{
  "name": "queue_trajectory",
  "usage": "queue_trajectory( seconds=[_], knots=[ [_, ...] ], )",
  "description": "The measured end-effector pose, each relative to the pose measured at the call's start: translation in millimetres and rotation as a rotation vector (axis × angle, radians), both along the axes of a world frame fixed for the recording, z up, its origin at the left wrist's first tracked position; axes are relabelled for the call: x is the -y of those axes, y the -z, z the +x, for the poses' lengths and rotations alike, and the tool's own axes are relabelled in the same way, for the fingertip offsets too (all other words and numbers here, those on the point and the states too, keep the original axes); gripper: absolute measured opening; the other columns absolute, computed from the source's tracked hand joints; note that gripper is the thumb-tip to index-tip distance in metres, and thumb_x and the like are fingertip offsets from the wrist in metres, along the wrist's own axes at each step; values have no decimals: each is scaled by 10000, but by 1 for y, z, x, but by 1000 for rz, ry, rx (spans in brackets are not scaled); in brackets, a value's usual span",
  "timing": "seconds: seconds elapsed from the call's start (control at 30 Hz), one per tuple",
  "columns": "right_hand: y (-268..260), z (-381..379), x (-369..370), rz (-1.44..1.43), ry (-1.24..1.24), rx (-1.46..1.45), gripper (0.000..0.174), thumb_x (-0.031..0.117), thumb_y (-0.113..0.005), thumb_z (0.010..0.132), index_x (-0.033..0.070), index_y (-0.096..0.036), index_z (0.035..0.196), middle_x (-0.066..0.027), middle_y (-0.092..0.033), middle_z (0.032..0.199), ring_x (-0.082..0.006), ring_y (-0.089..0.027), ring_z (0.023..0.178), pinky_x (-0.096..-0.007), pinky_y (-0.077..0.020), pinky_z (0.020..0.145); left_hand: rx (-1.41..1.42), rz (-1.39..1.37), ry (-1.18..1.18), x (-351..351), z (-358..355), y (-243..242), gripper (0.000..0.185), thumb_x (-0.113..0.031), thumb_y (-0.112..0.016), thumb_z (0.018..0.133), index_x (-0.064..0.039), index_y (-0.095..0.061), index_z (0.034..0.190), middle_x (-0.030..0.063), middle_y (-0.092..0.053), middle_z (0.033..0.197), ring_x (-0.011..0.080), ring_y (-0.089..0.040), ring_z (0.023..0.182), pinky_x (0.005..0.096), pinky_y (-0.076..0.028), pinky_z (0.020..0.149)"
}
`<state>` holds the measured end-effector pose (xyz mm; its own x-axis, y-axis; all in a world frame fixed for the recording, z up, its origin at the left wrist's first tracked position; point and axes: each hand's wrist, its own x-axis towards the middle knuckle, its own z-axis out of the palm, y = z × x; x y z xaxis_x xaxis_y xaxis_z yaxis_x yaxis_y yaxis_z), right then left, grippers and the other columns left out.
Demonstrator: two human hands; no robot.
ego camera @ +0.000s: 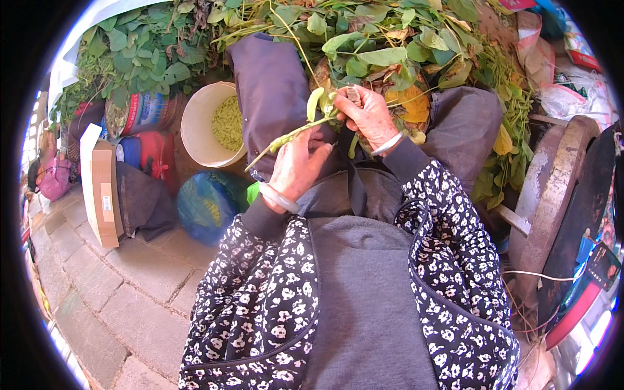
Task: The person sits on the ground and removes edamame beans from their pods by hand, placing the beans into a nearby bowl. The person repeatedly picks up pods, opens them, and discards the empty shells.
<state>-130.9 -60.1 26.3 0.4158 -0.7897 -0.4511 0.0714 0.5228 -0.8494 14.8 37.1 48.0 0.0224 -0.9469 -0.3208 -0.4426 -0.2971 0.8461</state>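
A green bean plant stem [297, 130] with pods runs between my hands, above my lap. My left hand [300, 163] has its lower part, the fingers curled under the stem. My right hand [365, 114] pinches near a cluster of plump green pods [319, 103] at the stem's upper end; a finger of it bears a greyish wrap. Left of my knee, a white bucket [197, 126] lies tilted, with shelled green beans [228, 124] inside. Closer to me is a round container lined with blue plastic [195, 207], with some green stuff in it.
Leafy bean plants [380, 53] are heaped beyond my knees, with more leaves [141, 53] at the upper left. A cardboard box [105, 195] stands on the paving at left. On the right are a round, worn wooden piece [560, 195] and plastic bags [577, 97].
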Motion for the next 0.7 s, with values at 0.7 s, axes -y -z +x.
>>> queue_trajectory(
  seconds=[0.7],
  knots=[
    [-19,-18,-32,-304,105,-25,131,90,-661,815,-6,-590,871,49,-518,725,-15,-420,656,-170,-350,576,-467,-107,-269,18,-20,21,128,-75,-595,852,-12,-594,963,4,-612,829,44,-538,765,185,-437,664]
  ],
)
